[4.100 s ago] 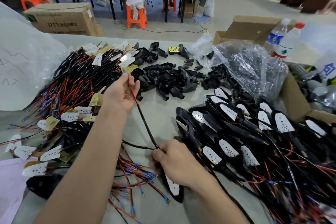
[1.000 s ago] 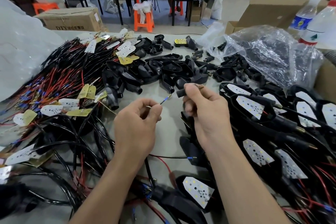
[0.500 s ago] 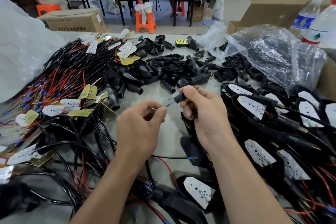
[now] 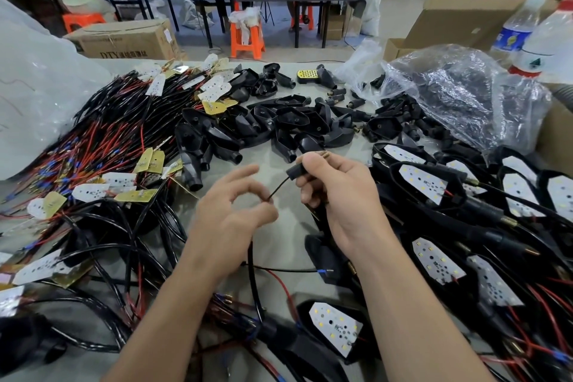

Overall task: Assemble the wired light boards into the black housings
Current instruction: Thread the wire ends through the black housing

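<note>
Gripping a black housing stem (image 4: 297, 170), right hand (image 4: 338, 194) hovers over an open table strip (image 4: 265, 153); left hand (image 4: 229, 215) pinches its wire (image 4: 279, 187).

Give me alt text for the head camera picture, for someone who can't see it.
Two hands hold a thin wire entering a small black stem: the left hand pinches the wire, the right hand grips the stem. Around them the table holds wired light boards left, empty black housings behind, finished lights right.
</note>
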{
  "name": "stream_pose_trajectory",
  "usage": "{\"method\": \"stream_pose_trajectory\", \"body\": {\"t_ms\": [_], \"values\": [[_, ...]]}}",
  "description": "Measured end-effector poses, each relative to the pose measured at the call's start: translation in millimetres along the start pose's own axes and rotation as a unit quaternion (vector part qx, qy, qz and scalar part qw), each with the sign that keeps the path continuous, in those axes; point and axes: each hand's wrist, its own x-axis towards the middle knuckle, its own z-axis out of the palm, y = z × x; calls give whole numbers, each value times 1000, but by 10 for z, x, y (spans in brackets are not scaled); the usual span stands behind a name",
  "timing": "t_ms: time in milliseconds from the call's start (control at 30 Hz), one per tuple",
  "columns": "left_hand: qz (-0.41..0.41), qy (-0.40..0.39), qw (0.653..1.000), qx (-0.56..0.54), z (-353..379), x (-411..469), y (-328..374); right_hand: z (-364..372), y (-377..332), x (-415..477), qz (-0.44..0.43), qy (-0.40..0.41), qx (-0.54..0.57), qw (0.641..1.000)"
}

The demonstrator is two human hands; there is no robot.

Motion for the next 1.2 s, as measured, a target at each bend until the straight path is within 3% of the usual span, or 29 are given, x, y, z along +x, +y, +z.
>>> {"method": "stream_pose_trajectory", "body": {"t_ms": [100, 300, 433, 633, 767, 967, 1200], "values": [[-10, -20, 1000, 14, -29, 27, -35, 1, 3, 4, 0, -2, -6, 1000], [49, 54, 997, 30, 106, 16, -10, -4, -5, -50, -32, -46, -73, 996], [64, 61, 995, 51, 108, -9, 74, 13, -18, -61, -42, -26, -58, 997], [-2, -16, 1000, 24, -42, -4, 21, 5, -27, -40, -28, 6, -21, 999], [1, 20, 998, 63, 3, 18, 1, -6, -16, -42, -31, -15, -38, 999], [24, 59, 998, 29, 43, 8, 4, 44, 29, -80, -78, -51, -208, 974], [-26, 42, 999, 1, 84, 23, 3, 48, 40, -37, -63, -42, -159, 984]]}}
